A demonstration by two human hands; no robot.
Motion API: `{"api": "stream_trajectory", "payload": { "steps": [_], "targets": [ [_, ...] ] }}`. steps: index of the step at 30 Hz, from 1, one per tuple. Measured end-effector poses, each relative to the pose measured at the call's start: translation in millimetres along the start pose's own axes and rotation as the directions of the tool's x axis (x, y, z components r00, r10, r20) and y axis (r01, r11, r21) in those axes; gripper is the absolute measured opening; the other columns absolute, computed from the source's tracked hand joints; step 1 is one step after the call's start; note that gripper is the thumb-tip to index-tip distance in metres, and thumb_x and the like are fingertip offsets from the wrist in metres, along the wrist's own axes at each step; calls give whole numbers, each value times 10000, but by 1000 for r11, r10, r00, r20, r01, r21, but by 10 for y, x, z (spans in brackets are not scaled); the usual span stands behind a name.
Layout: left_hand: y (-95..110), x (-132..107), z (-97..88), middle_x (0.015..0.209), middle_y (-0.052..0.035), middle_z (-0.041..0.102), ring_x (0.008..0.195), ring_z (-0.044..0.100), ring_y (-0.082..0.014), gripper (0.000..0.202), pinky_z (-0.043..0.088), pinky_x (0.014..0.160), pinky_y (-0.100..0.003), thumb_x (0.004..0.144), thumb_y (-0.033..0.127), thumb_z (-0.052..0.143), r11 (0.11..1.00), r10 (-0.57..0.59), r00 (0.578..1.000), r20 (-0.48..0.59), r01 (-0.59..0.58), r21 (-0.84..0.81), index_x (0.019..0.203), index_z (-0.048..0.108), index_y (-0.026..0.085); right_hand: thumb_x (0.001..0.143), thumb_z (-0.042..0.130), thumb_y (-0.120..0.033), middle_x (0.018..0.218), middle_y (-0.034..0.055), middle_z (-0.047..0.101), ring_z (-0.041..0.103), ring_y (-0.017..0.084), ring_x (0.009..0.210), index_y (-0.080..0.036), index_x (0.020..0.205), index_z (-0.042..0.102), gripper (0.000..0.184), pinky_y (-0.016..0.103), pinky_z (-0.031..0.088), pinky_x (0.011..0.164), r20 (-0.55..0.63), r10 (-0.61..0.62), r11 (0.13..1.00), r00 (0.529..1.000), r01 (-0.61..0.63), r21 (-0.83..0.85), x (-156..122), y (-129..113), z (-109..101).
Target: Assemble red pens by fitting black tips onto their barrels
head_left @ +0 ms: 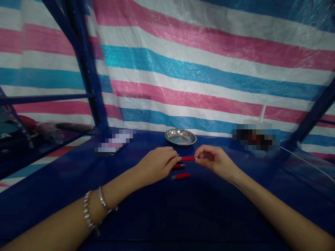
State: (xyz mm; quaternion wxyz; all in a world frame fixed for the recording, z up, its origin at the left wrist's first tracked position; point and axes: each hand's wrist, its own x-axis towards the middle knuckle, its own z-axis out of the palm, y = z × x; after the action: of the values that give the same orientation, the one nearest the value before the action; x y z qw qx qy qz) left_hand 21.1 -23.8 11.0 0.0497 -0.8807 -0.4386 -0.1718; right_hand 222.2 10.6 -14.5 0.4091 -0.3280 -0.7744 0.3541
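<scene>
A small red tube is being held just above a blue table, pinched at one end by the left hand and at the other by the right hand, fingertips closed narrowly on it. A second red piece is being touched by the left fingers; a third red piece is lying just nearer. A metal dish is sitting behind the hands, before a striped tarpaulin

Both hands, left hand and right hand, pinch 1 red pen piece above the blue table.
</scene>
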Motion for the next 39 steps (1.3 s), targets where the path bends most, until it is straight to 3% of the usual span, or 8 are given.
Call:
{"api": "stream_trajectory", "payload": {
  "steps": [11,30,39],
  "targets": [
    [2,6,9,747,-6,521,692,490,-82,306,376,635,-195,853,306,295,1000,-18,999,-49,18,4,745,536,153,680,602,-278,591,-15,523,490,60,514,-136,720,511,173,201,413,488,49,32,984,998,-40,174,-19,-28,2],
    [0,-6,21,741,-10,523,691,493,-82,311,378,638,-193,853,300,295,1000,9,999,-47,-9,1,744,544,149,601,672,-213,705,-18,517,506,59,606,-154,751,508,231,195,427,554,40,71,925,997,-80,372,-42,-9,9],
    [-3,-16,29,770,-12,534,726,502,-95,300,385,663,-204,851,316,297,1000,20,1000,-15,-20,16,776,547,167,660,630,-244,680,-13,521,533,73,594,-148,758,507,184,209,415,552,11,40,947,999,-41,319,-33,-5,14]
  ]
}}
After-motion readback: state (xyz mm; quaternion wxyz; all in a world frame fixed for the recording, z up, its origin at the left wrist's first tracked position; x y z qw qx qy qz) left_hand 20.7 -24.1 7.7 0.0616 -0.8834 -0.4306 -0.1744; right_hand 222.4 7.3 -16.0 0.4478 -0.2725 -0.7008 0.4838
